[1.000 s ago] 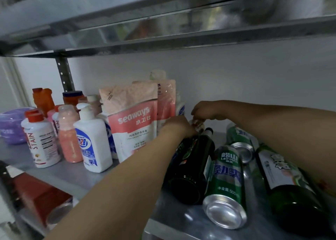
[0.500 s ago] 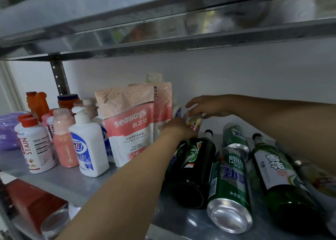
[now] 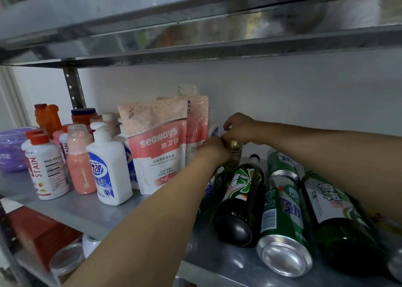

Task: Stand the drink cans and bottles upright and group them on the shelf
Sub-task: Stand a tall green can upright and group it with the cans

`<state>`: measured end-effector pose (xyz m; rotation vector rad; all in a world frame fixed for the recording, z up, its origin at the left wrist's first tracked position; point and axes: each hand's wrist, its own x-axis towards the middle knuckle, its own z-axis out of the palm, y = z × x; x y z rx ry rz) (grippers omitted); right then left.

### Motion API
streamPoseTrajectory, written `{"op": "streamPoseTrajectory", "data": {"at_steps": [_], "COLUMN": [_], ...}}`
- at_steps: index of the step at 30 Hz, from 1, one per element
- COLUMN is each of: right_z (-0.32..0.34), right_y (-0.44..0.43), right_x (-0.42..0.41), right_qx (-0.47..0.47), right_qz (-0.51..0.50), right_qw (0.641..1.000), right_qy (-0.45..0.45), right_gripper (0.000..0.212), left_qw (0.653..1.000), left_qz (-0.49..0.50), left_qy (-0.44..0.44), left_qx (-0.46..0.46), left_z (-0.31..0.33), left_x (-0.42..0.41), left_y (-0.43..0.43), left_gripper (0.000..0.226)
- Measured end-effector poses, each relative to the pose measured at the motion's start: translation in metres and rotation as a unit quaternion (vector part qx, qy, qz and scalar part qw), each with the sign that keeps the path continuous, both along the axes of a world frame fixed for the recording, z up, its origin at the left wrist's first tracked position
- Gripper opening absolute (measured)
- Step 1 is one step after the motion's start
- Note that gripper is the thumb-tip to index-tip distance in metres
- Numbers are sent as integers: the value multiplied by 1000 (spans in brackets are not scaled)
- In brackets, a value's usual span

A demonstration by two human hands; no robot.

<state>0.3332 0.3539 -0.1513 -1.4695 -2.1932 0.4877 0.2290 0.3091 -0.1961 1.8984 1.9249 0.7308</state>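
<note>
At the back of the metal shelf (image 3: 91, 212), both my hands meet on a small bottle with a gold neck (image 3: 234, 147), which stands nearly upright. My left hand (image 3: 214, 149) grips its body from the left. My right hand (image 3: 241, 126) pinches its top. In front lie a dark green bottle (image 3: 241, 199), a green can (image 3: 282, 219) with its base toward me, another green can (image 3: 279, 160) behind it, and a green bottle with a white label (image 3: 335, 212). My left forearm partly hides one more can (image 3: 208, 191).
Left of the drinks stand two pink detergent pouches (image 3: 158, 147), a white pump bottle (image 3: 108, 167), a pink bottle (image 3: 80, 160), a white stain-remover bottle (image 3: 46, 169) and orange bottles (image 3: 47, 117). A purple tub (image 3: 10, 149) sits far left. An upper shelf (image 3: 195, 25) hangs overhead.
The small gold-necked bottle has been raised from lying to nearly upright. Both hands have closed in on it, the right hand moving a little leftward onto its top.
</note>
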Motion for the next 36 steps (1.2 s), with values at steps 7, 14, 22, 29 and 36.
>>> {"op": "streamPoseTrajectory", "data": {"at_steps": [7, 14, 22, 29, 36], "right_z": [-4, 6, 8, 7, 35], "right_y": [-3, -1, -4, -8, -54], "right_x": [-5, 1, -6, -1, 15], "right_qx": [56, -13, -6, 28, 53], "right_qz": [-30, -22, -51, -47, -7], "right_qw": [993, 997, 992, 993, 998], "right_qy": [-96, -71, -111, -101, 42], "right_gripper": [32, 36, 40, 59, 56], "left_qw": [999, 999, 1000, 999, 998], "left_qz": [26, 31, 21, 25, 48], "left_qy": [2, 10, 10, 20, 28], "left_qx": [23, 3, 7, -16, 32], "left_z": [-1, 0, 2, 11, 50], "left_x": [-1, 0, -2, 0, -24], "left_y": [1, -3, -3, -12, -69], "left_gripper": [10, 22, 8, 16, 36]}}
